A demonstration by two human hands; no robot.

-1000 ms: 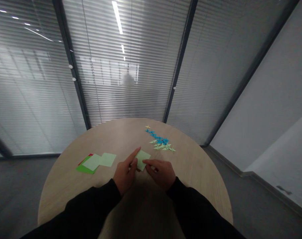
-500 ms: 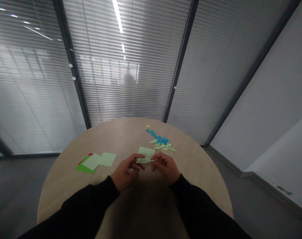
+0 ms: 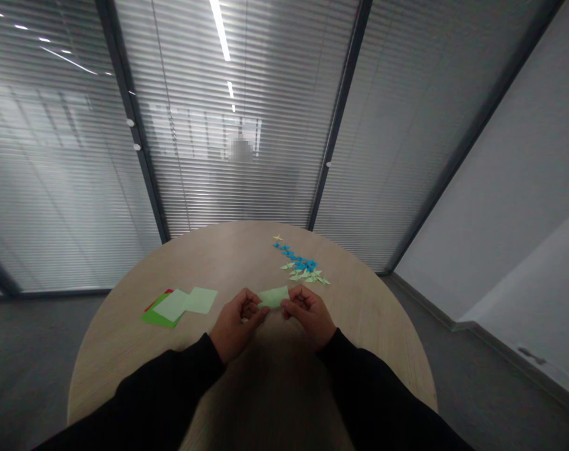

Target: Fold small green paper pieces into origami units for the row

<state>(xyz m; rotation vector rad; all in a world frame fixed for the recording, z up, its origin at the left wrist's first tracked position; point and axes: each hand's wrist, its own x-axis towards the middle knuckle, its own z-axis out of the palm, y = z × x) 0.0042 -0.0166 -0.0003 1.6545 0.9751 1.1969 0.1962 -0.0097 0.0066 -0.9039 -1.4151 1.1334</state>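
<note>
Pale green paper sits between both hands over the near middle of the table, and from my remote seat I can't tell whether it is folded double or only bent. I see the left hand pinching its left end and the right hand gripping the opposite end, fingers curled. If those grips pull unevenly, I judge the paper could skew and take a crooked crease. Near the left hand, one loose sheet lies partly over a bright green sheet with red paper showing, and another pale sheet adjoins it; a dragging sleeve could scatter them. Farther out lie pale green folded pieces, blue pieces and a yellow piece, light enough, I expect, for a stray knuckle to knock.
</note>
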